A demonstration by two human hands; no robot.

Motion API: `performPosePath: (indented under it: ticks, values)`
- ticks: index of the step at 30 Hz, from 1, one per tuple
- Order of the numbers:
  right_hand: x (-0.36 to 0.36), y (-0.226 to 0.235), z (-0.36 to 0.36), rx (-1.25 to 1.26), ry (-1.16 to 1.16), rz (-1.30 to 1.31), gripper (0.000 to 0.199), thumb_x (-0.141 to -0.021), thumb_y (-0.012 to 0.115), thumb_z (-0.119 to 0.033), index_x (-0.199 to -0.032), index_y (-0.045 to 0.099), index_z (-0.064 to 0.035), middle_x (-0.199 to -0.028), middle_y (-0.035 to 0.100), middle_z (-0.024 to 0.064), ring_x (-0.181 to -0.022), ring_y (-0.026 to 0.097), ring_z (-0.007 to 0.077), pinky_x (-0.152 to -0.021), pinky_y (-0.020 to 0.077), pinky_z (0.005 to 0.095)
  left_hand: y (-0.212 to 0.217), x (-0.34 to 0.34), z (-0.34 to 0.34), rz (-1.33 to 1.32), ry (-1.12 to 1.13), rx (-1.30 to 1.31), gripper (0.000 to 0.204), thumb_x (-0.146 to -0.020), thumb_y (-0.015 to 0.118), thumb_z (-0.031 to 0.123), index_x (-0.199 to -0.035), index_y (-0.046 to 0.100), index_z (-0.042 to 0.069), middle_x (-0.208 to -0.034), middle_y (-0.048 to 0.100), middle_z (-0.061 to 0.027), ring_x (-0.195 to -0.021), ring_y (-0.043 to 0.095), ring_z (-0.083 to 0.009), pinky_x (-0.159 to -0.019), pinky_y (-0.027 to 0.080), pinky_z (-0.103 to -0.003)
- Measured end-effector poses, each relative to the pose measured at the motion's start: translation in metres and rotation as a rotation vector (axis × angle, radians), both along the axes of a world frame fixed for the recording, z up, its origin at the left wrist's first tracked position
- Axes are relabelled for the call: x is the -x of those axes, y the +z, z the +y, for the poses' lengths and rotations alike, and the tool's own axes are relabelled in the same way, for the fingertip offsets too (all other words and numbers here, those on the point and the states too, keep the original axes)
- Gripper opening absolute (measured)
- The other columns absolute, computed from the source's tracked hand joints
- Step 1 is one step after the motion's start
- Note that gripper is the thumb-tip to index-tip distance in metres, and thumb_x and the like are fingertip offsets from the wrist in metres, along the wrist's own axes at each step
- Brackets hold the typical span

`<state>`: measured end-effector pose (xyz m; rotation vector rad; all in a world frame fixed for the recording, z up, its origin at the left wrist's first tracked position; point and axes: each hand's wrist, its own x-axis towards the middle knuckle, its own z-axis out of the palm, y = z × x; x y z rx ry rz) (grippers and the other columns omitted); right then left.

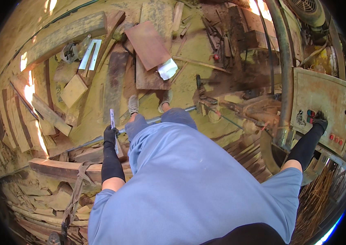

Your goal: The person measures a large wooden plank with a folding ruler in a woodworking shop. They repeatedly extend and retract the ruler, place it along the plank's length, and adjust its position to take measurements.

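Note:
In a black glove, my left hand [111,134] is closed around a thin, flat whitish strip [112,117] that looks like a ruler. The strip sticks out past both sides of the fist, beside my left leg. My right hand [320,119], also dark-gloved, reaches out to the far right against the front of a worn beige control box [324,92]. Its fingertips are at a red and dark push-button switch [311,116]; the dark glove blurs the finger shapes. Several red buttons [336,139] sit lower on the same box.
Sawdust covers the floor around my feet. A reddish-brown board [148,45] and a crumpled white sheet [167,69] lie ahead. Timber beams [68,34] and offcuts [75,90] are at the left. A thick vertical pipe [286,73] stands beside the control box, near dusty machinery.

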<state>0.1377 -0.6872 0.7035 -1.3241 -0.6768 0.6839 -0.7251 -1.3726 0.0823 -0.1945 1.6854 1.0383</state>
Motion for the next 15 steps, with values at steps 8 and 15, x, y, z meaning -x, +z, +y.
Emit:
performPosePath:
  ticks: [8,15]
  values:
    - [0.016,-0.022,-0.049,0.034,0.182,0.11,0.036,-0.095,0.043,-0.024,-0.114,0.06,0.0025,-0.118,0.064,0.0177,-0.109,0.061,0.0317,-0.087,0.0532,0.0423,0.023,0.044,-0.03,0.076,-0.062,0.034,0.03,-0.082,0.055,0.005,-0.111,0.055,0.0,-0.07,0.061,-0.0062,-0.052,0.06,-0.0153,-0.043,0.043,-0.027]
    - [0.033,0.012,-0.027,0.156,0.257,-0.372,0.039,-0.098,0.038,-0.025,-0.125,0.054,-0.0014,-0.129,0.059,0.0135,-0.117,0.057,0.0266,-0.093,0.0507,0.037,-0.008,0.069,-0.095,0.014,0.03,0.003,0.035,-0.083,0.054,0.005,-0.118,0.053,0.0,-0.07,0.061,-0.006,-0.053,0.062,-0.0167,-0.042,0.043,-0.028]
